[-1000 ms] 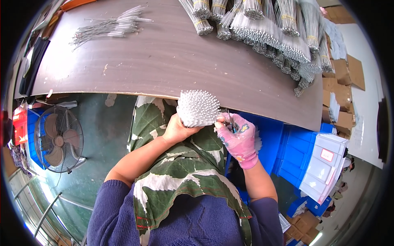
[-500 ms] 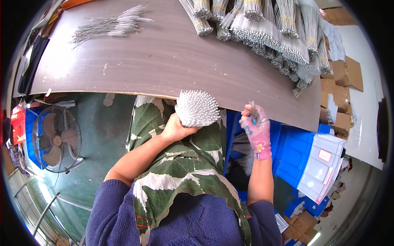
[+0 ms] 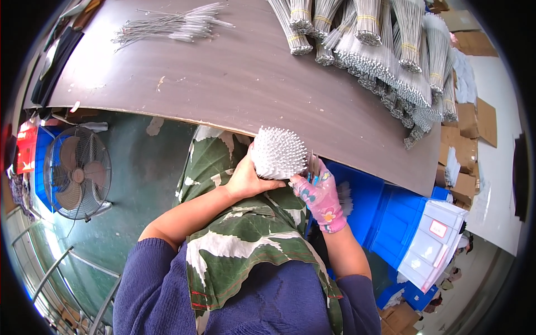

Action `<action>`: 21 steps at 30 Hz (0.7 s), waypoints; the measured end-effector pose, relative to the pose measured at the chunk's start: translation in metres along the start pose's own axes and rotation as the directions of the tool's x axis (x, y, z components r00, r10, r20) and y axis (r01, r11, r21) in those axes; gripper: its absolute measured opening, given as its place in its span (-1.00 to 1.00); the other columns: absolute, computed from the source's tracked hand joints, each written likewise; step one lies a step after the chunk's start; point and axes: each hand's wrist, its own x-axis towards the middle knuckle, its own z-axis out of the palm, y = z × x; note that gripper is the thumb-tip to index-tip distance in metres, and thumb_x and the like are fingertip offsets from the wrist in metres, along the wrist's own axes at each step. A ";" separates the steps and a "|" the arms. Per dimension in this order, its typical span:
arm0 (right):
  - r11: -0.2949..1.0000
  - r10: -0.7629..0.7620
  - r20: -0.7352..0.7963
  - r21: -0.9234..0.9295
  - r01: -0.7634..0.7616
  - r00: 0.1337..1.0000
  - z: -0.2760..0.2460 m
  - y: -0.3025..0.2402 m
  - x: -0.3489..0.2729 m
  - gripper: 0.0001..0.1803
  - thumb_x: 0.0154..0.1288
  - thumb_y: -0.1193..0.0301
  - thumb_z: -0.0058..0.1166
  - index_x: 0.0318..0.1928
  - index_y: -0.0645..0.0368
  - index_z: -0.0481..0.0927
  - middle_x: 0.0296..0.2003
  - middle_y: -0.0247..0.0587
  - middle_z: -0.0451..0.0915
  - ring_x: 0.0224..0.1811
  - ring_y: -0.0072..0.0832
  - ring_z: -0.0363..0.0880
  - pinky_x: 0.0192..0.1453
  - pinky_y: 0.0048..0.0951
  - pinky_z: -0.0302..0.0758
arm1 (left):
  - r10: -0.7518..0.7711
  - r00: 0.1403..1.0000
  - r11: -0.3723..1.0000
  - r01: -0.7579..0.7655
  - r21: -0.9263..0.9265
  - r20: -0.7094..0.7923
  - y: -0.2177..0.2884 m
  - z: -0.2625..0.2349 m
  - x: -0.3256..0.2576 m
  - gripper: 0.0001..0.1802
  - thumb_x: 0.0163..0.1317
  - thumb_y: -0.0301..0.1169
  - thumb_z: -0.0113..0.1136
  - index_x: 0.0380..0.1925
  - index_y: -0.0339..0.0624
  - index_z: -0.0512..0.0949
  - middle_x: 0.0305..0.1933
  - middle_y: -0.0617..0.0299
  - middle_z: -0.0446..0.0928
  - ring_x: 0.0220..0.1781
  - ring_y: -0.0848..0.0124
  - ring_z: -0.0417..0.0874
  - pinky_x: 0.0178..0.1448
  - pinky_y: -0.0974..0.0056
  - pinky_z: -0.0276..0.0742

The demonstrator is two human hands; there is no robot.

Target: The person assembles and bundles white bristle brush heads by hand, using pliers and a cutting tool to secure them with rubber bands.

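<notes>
My left hand (image 3: 248, 176) is wrapped round a thick bundle of thin wire brushes (image 3: 280, 152), held above my lap at the table's edge. The bundle's many white tips face up, while its lower part is hidden. My right hand (image 3: 318, 196), in a pink flowered glove with bare fingertips, is closed beside the bundle's right side. A few thin grey metal wires (image 3: 314, 163) stick up from its fingers; whether they are brush ends I cannot tell. Pale bristles (image 3: 345, 198) show just right of the glove, over the blue bin.
On the brown table (image 3: 223, 84) lie a loose pile of wire brushes (image 3: 173, 25) at far left and many tied brush bundles (image 3: 385, 61) at far right. Blue bins (image 3: 391, 223) stand right of my lap. A floor fan (image 3: 78, 173) stands at left, cardboard boxes (image 3: 463, 145) at right.
My right hand has moved left and down, from apart over the bin to right beside the bundle. The left hand still holds the bundle. The whole view has shifted slightly.
</notes>
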 end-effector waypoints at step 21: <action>0.864 0.191 0.212 -0.500 -0.061 0.959 -0.040 -0.071 0.009 -0.57 0.33 0.07 -0.13 -0.19 0.19 0.59 -0.59 -0.52 0.37 -0.61 -0.77 0.22 -0.53 -0.68 0.18 | 0.189 0.979 0.938 -0.201 0.284 0.072 -0.022 -0.005 0.019 -0.56 -0.03 -0.35 0.27 -0.08 -0.16 0.49 -0.07 0.06 0.53 -0.03 0.17 0.56 0.06 0.24 0.45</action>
